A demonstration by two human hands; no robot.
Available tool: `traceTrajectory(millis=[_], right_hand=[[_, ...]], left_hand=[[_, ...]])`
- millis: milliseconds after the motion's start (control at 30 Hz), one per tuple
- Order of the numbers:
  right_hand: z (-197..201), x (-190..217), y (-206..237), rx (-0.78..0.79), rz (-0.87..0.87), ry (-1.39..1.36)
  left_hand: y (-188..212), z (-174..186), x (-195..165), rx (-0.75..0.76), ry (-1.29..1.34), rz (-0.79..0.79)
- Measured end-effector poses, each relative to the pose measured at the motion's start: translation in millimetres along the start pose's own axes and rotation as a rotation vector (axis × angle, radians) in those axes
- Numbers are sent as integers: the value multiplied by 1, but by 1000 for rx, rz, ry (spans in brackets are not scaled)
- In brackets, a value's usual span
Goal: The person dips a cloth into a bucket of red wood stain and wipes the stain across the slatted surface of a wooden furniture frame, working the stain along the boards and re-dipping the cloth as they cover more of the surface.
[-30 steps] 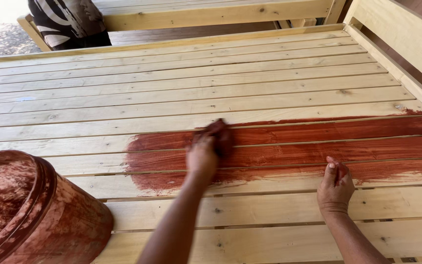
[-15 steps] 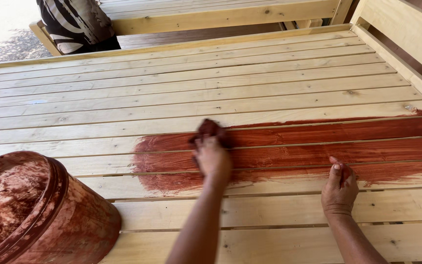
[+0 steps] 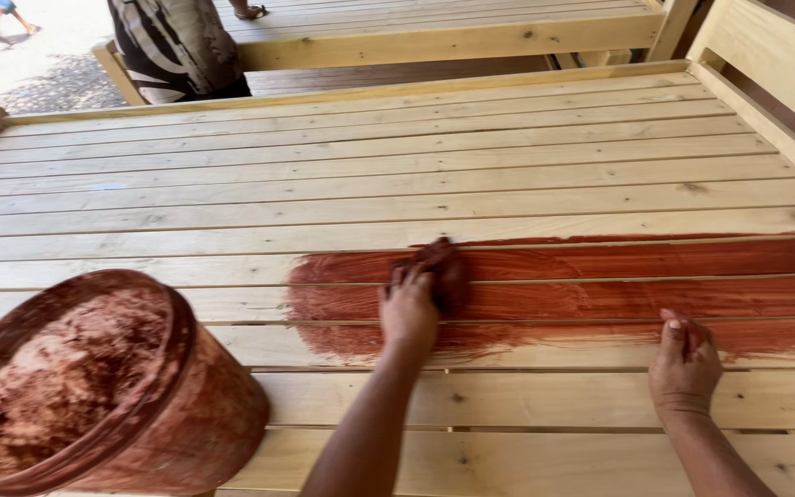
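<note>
from the head view we look down on a slatted bed frame of pale, bare wood. our left hand presses a stain-soaked rag flat onto the slats, fingers curled over it, at the left end of a reddish-brown stained band that runs to the right edge. our right hand rests on the lower edge of that band, fingers together and laid flat, holding nothing. a stain-smeared bucket sits at lower left, well apart from both hands. another person's patterned garment shows beyond the frame's far rail.
</note>
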State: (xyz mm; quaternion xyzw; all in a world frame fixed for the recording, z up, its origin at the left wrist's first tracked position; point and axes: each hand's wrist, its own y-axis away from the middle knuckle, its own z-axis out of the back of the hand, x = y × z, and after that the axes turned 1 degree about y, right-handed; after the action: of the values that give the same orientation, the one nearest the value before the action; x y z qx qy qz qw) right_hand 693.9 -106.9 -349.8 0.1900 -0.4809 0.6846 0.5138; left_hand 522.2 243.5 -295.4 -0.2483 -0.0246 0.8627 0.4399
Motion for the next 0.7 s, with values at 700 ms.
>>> traceTrajectory(millis=[700], right_hand=[[-159,356,139,706,-68,-896]], left_hand=[[77,77,90,45,152,136]])
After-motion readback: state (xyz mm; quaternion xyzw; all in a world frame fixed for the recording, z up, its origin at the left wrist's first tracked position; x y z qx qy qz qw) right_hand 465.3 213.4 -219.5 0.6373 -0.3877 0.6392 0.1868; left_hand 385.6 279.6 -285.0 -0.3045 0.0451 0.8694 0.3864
